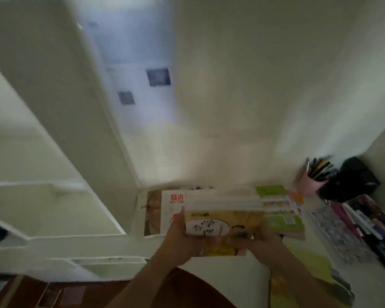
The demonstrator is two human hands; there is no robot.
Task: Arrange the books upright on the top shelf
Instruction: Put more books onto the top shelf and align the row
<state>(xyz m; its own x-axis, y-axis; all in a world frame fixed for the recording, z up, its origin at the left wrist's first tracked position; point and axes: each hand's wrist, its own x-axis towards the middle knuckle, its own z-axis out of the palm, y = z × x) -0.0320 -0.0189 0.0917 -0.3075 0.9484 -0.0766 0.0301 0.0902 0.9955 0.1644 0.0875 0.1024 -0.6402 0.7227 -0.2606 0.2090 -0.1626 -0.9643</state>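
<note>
Both hands take a small stack of books off the white worktop, the left hand with its grip wrapped round the stack's near left edge and the right hand clasping the right side. The two-sided hold probably keeps the stack square for the lift. More books lie flat behind it, with a pink pen holder near them, and the blur hides finger detail.

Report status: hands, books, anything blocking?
Left hand and right hand both grip the yellow book stack. Stack off the desk, not yet shelved. More books flat beneath. No visible obstruction; frame blurred.
</note>
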